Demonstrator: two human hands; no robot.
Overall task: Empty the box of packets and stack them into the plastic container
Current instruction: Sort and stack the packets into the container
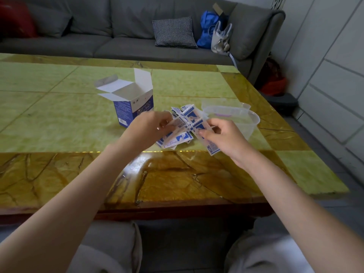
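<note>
A blue and white cardboard box (pixel 129 103) stands upright on the table with its top flaps open. Several blue and white packets (pixel 178 137) lie in a loose pile on the table just right of it. My left hand (pixel 149 127) pinches a packet at the pile's left side. My right hand (pixel 222 137) holds a few packets (pixel 211 145) fanned between thumb and fingers. A clear plastic container (pixel 253 120) sits right behind my right hand, with its clear lid (pixel 220 102) lying behind it.
The green and brown stone-pattern table (pixel 59 115) ends at a near edge over my knees and a right edge by the tiled floor. A grey sofa (pixel 118 40) with a checked cushion (pixel 174 32) and bags (pixel 214 32) runs along the far side.
</note>
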